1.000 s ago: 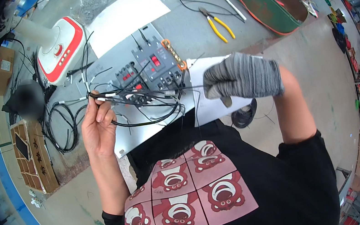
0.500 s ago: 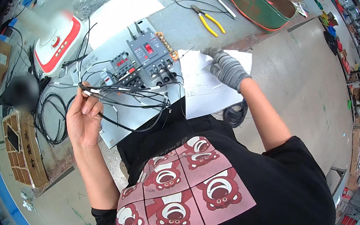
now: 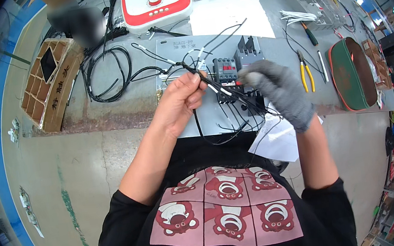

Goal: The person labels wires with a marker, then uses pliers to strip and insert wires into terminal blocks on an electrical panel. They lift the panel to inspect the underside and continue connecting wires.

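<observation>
My bare left hand (image 3: 181,100) pinches a bundle of thin black wires (image 3: 212,88) with white sleeves near their ends. My right hand (image 3: 281,93), in a grey knit glove, grips the same wires a little further right. Both hands hover over a grey metal plate (image 3: 174,50) that carries a dark contactor with a red label (image 3: 225,71) and a larger black breaker (image 3: 248,48). Loose black wire loops hang below the hands toward my black shirt.
A red and white fan base (image 3: 156,3) stands at the back, with a white sheet (image 3: 230,17) beside it. Yellow-handled pliers (image 3: 305,70), a screwdriver (image 3: 309,34) and a green tool bag (image 3: 351,73) lie right. A cardboard divider box (image 3: 50,83) and black cable coils (image 3: 107,75) sit left.
The view has shifted so the bench sits more central. My right hand has come in from the white paper and closed on the wires next to my left hand.
</observation>
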Tool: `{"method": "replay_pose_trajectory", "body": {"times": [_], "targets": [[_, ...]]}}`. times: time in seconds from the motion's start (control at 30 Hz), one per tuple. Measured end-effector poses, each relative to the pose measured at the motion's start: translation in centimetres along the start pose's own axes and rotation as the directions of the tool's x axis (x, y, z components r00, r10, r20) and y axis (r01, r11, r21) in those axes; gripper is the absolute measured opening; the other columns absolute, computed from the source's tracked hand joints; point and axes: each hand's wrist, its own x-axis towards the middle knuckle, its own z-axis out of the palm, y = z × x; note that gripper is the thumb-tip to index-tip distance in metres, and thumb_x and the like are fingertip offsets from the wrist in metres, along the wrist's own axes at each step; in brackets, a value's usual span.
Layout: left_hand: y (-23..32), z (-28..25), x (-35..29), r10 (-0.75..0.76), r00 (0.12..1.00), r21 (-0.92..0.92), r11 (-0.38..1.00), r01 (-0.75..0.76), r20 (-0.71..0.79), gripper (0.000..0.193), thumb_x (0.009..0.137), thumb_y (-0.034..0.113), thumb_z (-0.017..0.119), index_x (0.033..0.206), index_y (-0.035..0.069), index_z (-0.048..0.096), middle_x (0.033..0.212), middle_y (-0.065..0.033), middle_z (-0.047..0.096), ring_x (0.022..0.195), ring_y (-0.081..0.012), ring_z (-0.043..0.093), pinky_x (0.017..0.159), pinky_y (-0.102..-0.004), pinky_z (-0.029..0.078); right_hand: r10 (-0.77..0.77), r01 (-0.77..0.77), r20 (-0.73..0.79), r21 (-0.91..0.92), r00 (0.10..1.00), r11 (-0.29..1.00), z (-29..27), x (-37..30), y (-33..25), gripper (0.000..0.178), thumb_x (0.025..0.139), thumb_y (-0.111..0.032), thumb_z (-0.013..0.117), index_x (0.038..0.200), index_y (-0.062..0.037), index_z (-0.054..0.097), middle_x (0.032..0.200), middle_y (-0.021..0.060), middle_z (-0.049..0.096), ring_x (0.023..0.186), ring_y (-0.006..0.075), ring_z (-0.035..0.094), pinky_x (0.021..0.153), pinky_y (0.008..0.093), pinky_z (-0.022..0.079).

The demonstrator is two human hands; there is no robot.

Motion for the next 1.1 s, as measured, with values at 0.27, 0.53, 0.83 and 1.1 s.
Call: {"method": "replay_pose_trajectory", "body": {"times": [0.27, 0.53, 0.83, 1.1], "targets": [[-1.1, 0.6, 1.0, 0.06, 0.997, 0.107, 0.993, -0.055, -0.048, 0.012, 0.094, 0.015, 0.057, 0.098, 0.004, 0.061, 0.078, 0.0028, 0.056, 0.057, -0.0028, 0.036, 0.051, -0.019, 0.026, 0.398, -0.379, 0.372, -0.124, 0.839, 0.917, 2.7, 6.4, 0.2, 0.03, 0.085, -0.03, 0.068, 0.086, 0.0001, 0.07, 0.066, 0.0061, 0.063, 0.061, 0.0105, 0.054, 0.061, 0.028, 0.047], [-0.4, -0.1, 1.2, 0.035, 0.999, 0.103, 0.994, -0.035, -0.001, 0.015, 0.093, 0.017, 0.059, 0.1, 0.003, 0.061, 0.079, 0.0023, 0.057, 0.057, -0.0026, 0.034, 0.052, -0.0193, 0.026, 0.499, -0.387, 0.52, -0.315, 0.693, 0.866, 1.9, 8.6, 0.0, 0.037, 0.081, -0.038, 0.072, 0.086, -0.0013, 0.07, 0.065, 0.0065, 0.063, 0.06, 0.0139, 0.055, 0.06, 0.0295, 0.047], [-0.6, 0.1, 1.4, 0.033, 0.999, 0.078, 0.996, -0.033, -0.01, 0.017, 0.093, 0.017, 0.058, 0.1, 0.003, 0.063, 0.08, 0.0014, 0.057, 0.057, -0.0027, 0.034, 0.053, -0.0195, 0.026, 0.584, -0.384, 0.525, -0.445, 0.619, 0.809, 0.5, 8.3, -1.3, 0.044, 0.074, -0.043, 0.077, 0.086, -0.0009, 0.07, 0.065, 0.0068, 0.063, 0.062, 0.0157, 0.058, 0.062, 0.0308, 0.048], [-0.2, 0.0, 1.2, 0.036, 0.999, 0.058, 0.998, -0.035, -0.006, 0.016, 0.094, 0.017, 0.057, 0.1, 0.004, 0.063, 0.081, 0.0011, 0.056, 0.057, -0.0027, 0.035, 0.052, -0.0192, 0.026, 0.538, -0.535, 0.547, -0.183, 0.642, 0.825, 0.3, 7.6, -1.7, 0.033, 0.082, -0.032, 0.074, 0.093, -0.0022, 0.069, 0.072, 0.0037, 0.065, 0.066, 0.011, 0.057, 0.062, 0.0289, 0.048]]}}
